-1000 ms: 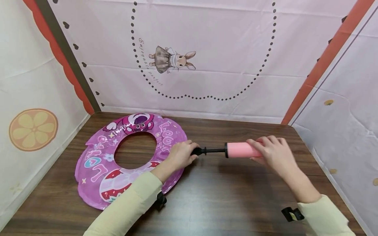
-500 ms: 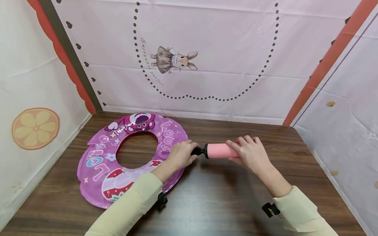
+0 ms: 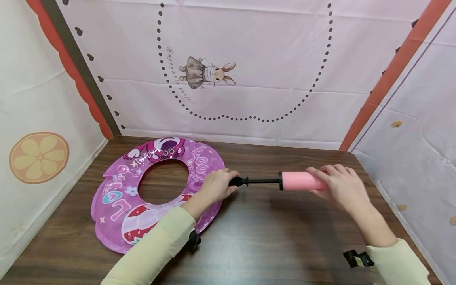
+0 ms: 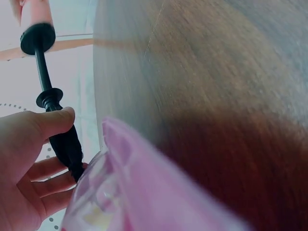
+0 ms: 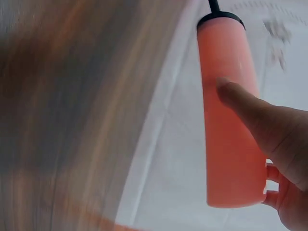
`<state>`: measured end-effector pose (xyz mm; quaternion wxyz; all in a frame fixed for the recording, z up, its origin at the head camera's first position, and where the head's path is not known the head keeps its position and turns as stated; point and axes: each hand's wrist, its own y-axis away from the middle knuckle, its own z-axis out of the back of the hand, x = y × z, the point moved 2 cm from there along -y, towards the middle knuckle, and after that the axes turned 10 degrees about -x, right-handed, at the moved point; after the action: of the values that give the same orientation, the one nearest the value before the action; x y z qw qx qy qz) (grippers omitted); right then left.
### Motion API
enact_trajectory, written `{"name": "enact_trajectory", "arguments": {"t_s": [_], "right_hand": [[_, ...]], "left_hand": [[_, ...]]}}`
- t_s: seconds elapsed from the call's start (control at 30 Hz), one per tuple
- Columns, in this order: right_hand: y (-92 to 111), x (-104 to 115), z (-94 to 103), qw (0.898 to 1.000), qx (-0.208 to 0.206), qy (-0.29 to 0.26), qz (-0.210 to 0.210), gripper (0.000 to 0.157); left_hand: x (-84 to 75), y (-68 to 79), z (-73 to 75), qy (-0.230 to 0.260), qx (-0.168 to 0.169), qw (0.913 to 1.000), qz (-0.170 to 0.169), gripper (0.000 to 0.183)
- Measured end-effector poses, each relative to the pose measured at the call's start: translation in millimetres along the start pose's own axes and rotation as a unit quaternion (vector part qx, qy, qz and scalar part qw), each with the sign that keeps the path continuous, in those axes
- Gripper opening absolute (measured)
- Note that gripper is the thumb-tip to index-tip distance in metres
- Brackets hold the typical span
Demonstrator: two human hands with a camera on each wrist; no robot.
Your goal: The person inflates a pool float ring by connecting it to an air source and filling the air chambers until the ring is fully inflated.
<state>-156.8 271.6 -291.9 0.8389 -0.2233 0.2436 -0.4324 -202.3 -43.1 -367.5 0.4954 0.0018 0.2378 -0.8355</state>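
Note:
A hand pump with a pink barrel and a thin black rod spans the space between both hands. My left hand grips the black handle end, thumb on one side and fingers on the other. The handle's narrow tip meets the edge of a purple swim ring, partly hidden by shiny vinyl in the left wrist view. Around the barrel's far end curls my right hand, with its thumb along the side. The rod shows at length between barrel and handle.
The swim ring lies flat on the left of a dark wood table, its outer edge wrinkled. A printed cloth wall rises behind the table, and further cloth panels stand at the left and right.
The right hand slid the barrel left against the handle, hiding the rod, then drew it back right, so the rod shows again. The left hand has stayed at the ring's edge.

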Motion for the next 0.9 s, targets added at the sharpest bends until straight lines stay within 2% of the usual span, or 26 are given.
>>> {"name": "enact_trajectory", "arguments": {"t_s": [0.1, 0.17, 0.27, 0.4, 0.63, 0.77, 0.9], "right_hand": [[4, -10, 9.5, 1.000, 0.002, -0.001, -0.013, 0.067], [5, -9, 11.2, 1.000, -0.003, 0.004, -0.007, 0.067], [0, 4, 5.3, 1.000, -0.009, 0.008, 0.015, 0.063], [-13, 32, -6.9, 0.999, -0.015, 0.017, 0.048, 0.059], [-36, 65, -21.3, 0.997, -0.035, 0.041, 0.055, 0.057], [-40, 74, -26.2, 0.996, -0.043, 0.049, 0.059, 0.056], [-36, 70, -27.7, 0.998, -0.031, 0.034, 0.052, 0.057]], "left_hand": [[0.3, 0.8, 1.3, -0.004, 0.002, 1.0000, 0.003, 0.036], [-0.3, 0.8, 2.3, -0.009, 0.002, 1.0000, 0.000, 0.036], [-2.5, 0.4, 3.7, -0.009, 0.005, 0.9999, -0.013, 0.035], [-5.4, 0.2, 5.0, -0.001, 0.006, 0.9996, -0.029, 0.034], [-4.3, 2.7, 4.9, 0.006, -0.017, 0.9994, -0.029, 0.033], [-3.6, 2.9, 5.0, 0.013, -0.019, 0.9996, -0.018, 0.034], [-3.3, 0.9, 4.2, 0.011, -0.008, 0.9999, -0.009, 0.033]]}}
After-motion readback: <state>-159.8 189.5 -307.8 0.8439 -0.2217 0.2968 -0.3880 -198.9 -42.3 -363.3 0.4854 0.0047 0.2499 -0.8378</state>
